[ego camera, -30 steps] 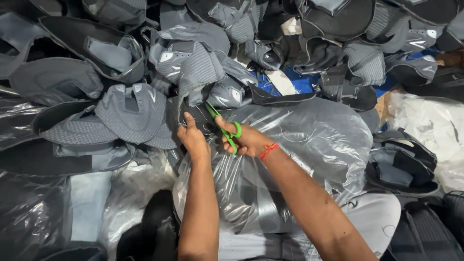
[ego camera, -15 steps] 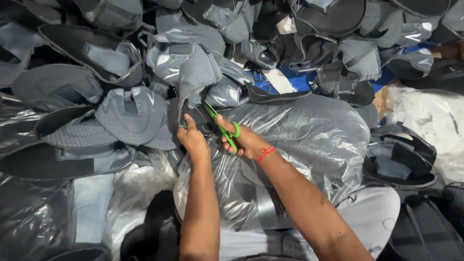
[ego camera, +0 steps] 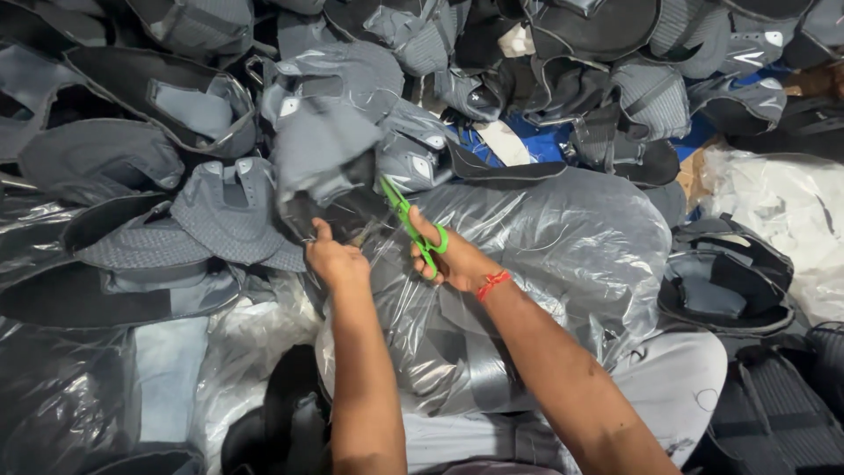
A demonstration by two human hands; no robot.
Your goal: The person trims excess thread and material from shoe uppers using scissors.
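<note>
Right now a person is leaning over a large clear plastic bag (ego camera: 563,255) stuffed with dark grey pieces, which is resting on their lap near the bottom middle of the scene. The right hand (ego camera: 453,259) is gripping a pair of green-handled scissors (ego camera: 413,224), fingers curled through the loops, with the blades pointing up and to the left toward the far top of the bag. Whether the blades are parted or closed is hard to tell from this angle. A red thread bracelet (ego camera: 492,283) is sitting on the right wrist.

The left hand (ego camera: 336,259) is lying just left of the scissors, its fingers narrowly pinched on a fold of the bag's plastic at the bag's top left corner and the thumb pointing up. The two hands are working close together but are not touching.

Beyond the hands, a heap of grey shoe uppers (ego camera: 229,211) is filling the far and left parts of the scene, some with lighter grey panels. A patch of blue sheeting (ego camera: 545,145) is showing between them farther back. To the right, a whitish plastic bag (ego camera: 782,211) is lying beside a stack of black-rimmed uppers (ego camera: 725,281). To the near left, more clear bags (ego camera: 61,387) of dark material are lying by the person's leg.
</note>
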